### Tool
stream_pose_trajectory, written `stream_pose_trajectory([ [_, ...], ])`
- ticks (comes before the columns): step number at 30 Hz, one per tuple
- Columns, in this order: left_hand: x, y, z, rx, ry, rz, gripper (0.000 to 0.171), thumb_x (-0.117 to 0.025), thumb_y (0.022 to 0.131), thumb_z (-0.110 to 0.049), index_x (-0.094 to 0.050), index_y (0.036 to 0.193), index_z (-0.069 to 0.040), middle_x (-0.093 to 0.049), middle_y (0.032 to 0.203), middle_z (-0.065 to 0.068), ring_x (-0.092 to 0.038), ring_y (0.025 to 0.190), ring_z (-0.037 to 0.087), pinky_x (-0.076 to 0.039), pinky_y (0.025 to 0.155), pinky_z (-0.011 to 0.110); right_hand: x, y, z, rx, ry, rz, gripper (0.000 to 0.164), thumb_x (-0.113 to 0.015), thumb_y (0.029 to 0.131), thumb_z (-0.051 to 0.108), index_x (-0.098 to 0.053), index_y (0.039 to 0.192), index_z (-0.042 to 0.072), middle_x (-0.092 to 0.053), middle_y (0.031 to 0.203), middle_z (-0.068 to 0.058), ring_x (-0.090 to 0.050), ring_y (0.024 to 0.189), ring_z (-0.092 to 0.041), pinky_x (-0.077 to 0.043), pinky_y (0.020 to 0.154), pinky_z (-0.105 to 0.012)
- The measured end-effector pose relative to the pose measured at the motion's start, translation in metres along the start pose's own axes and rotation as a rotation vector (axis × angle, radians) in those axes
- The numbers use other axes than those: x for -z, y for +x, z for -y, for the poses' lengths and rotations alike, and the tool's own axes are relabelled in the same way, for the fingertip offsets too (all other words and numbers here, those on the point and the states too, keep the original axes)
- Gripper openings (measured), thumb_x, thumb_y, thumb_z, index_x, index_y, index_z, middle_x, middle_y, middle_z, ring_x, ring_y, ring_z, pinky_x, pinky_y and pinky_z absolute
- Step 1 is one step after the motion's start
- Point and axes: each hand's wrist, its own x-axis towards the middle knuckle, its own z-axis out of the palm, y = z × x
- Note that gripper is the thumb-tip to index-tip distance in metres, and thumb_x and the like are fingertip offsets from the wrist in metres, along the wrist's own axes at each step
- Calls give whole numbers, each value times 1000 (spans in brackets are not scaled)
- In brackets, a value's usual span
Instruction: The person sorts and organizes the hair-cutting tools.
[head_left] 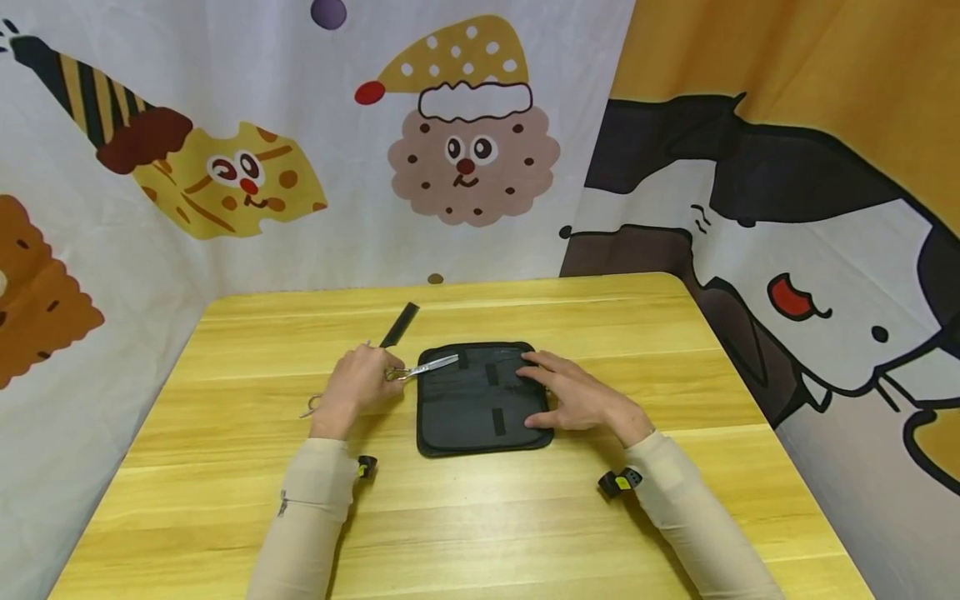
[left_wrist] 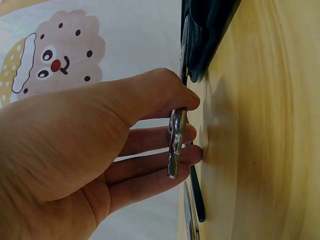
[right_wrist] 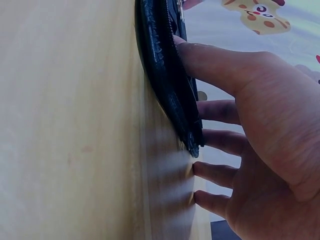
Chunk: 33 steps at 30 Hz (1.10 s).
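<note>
Left hand (head_left: 357, 383) has the metal scissors (head_left: 433, 366) pinched by the handles, blades over the upper left of a black case (head_left: 457, 417) lying on the wooden table (head_left: 480, 525). Right hand (head_left: 581, 396) isn't gripping anything, just loose fingers on the case's right edge. Black comb (head_left: 400, 325) lies just past the left hand.

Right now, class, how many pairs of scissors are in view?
2. One pair of scissors is in the left hand, pointing over the black case; another pair lies on the table, partly hidden by that hand. More could be hidden.
</note>
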Motion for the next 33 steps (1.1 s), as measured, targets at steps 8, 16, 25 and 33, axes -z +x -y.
stream_pose_trajectory([
  [8, -7, 4, -3, -102, -7, -42, 21, -77, 83, -11, -84, 103, -7, -80, 99, 9, -72, 84, 28, -38, 111, 62, -1, 1, 1, 2, -4, -6, 86, -74, 89, 55, -47, 157, 11, -25, 167, -14, -18, 150, -38, -29, 116, -60],
  [16, -11, 5, -8, -126, -7, -88, 23, -79, 86, -9, -81, 108, -4, -78, 109, 11, -72, 97, 30, -47, 103, 59, -1, 1, 2, -2, -21, -2, 86, -74, 89, 57, -46, 158, 12, -24, 167, -13, -18, 150, -37, -28, 117, -59],
  [25, -13, 8, -19, -105, -76, -98, 18, -77, 89, -7, -82, 106, -5, -79, 103, 8, -70, 86, 22, -60, 78, 43, -1, 2, 2, 7, -15, -7, 85, -74, 89, 56, -48, 156, 11, -25, 166, -16, -18, 149, -40, -27, 117, -61],
  [33, -15, 13, -25, -82, -108, -84, 18, -76, 90, -7, -82, 106, -4, -79, 101, 9, -69, 82, 21, -60, 74, 43, -2, 1, 3, 6, -3, -10, 84, -75, 89, 55, -50, 155, 10, -24, 167, -16, -17, 149, -41, -28, 116, -62],
])
